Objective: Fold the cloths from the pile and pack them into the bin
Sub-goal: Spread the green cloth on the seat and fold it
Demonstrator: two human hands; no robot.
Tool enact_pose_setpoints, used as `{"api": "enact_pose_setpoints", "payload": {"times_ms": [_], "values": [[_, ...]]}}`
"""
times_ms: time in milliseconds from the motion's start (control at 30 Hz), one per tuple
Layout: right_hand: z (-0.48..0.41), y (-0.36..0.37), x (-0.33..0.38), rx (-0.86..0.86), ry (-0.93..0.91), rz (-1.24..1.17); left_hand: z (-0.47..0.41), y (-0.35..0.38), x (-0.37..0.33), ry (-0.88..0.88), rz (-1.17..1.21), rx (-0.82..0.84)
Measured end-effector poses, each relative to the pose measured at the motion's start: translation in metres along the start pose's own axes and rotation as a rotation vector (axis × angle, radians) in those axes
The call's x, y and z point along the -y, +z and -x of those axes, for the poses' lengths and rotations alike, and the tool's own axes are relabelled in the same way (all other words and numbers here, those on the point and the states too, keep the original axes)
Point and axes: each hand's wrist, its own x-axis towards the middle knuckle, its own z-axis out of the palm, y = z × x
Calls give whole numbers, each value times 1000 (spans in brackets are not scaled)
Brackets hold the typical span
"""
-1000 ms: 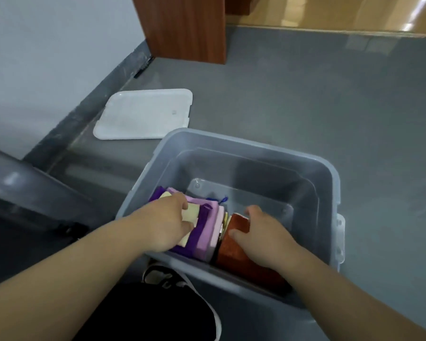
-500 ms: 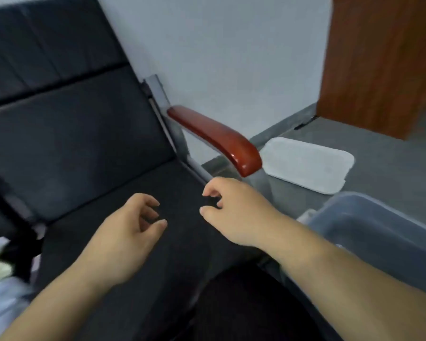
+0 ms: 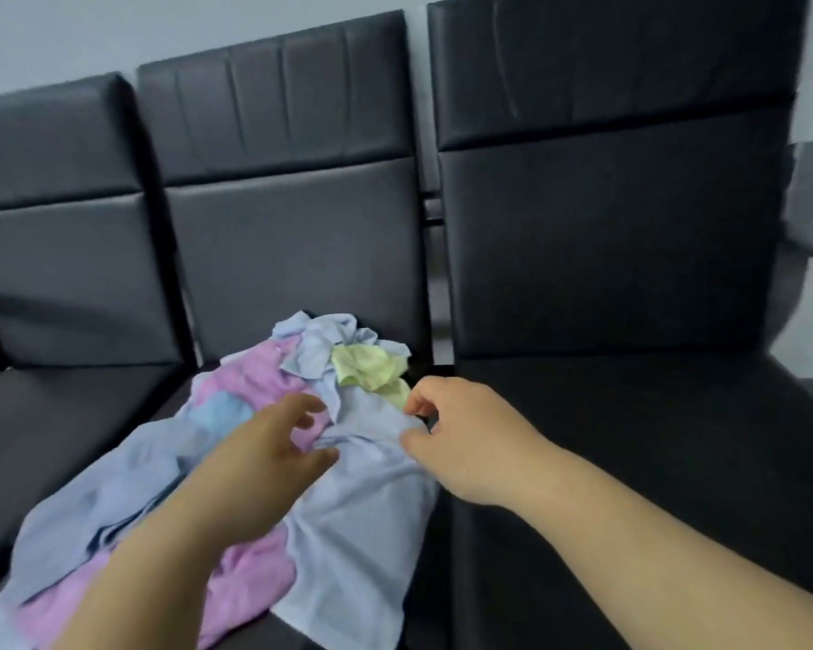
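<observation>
Cloths, crumpled and soft, lie in a loose pile (image 3: 348,518) on the middle seat of the black padded three-seat bench (image 3: 630,462). A pale blue cloth (image 3: 367,490) covers the front and right. A pink cloth (image 3: 250,377) shows at the left, and a yellow-green cloth (image 3: 367,368) sits at the back right. My left hand (image 3: 264,462) hovers over the pile's middle, fingers spread and loosely curled, holding nothing. My right hand (image 3: 470,438) is at the pile's right edge, thumb and forefinger apart, gripping nothing. A pale grey wall (image 3: 113,30) rises behind the backrests.

Arms outstretched; left grip (image 3: 264,455), right grip (image 3: 465,443) fingers loosely curled.
</observation>
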Motion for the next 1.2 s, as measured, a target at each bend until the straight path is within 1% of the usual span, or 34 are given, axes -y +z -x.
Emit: {"api": "enact_pose_setpoints", "payload": {"times_ms": [100, 167, 233, 300, 367, 400, 500, 533, 567, 633, 700, 767, 867, 933, 1000, 1133, 1200], "values": [[-39, 38, 22, 70, -25, 19, -17, -12, 45, -111, -2, -132], [-66, 60, 31, 89, -40, 25, -26, -11, 67, -168, 14, -165], [-95, 77, 38, 78, -50, 52, -33, -7, 82, -198, 42, -179], [-127, 87, 41, 16, -44, 84, -40, -4, 88, -192, 80, -203], [-160, 94, 34, -46, 20, 98, -47, 2, 91, -170, 112, -212], [-175, 97, 26, -48, 71, 105, -50, 5, 91, -157, 125, -207], [-199, 107, 4, 69, 196, 224, -57, 13, 89, -136, 172, -195], [-202, 107, -2, 83, 220, 267, -60, 15, 89, -131, 185, -195], [-202, 105, -6, 72, 228, 259, -62, 16, 88, -131, 190, -194], [-198, 97, -9, -19, 210, 153, -66, 18, 85, -130, 192, -194], [-188, 84, -8, -137, 173, -10, -68, 21, 82, -128, 205, -199], [-176, 69, -5, -184, 141, -206, -68, 24, 77, -116, 224, -196], [-155, 44, 5, -141, 123, -584, -67, 29, 65, -100, 253, -183], [-141, 28, 12, -67, 141, -889, -67, 31, 57, -77, 275, -194], [-126, 15, 17, 16, 157, -1096, -65, 33, 49, -39, 309, -184], [-100, -4, 20, 76, 144, -1170, -65, 43, 32, 66, 409, -130], [-91, -10, 19, 93, 149, -1169, -69, 50, 25, 142, 374, -141]]}}
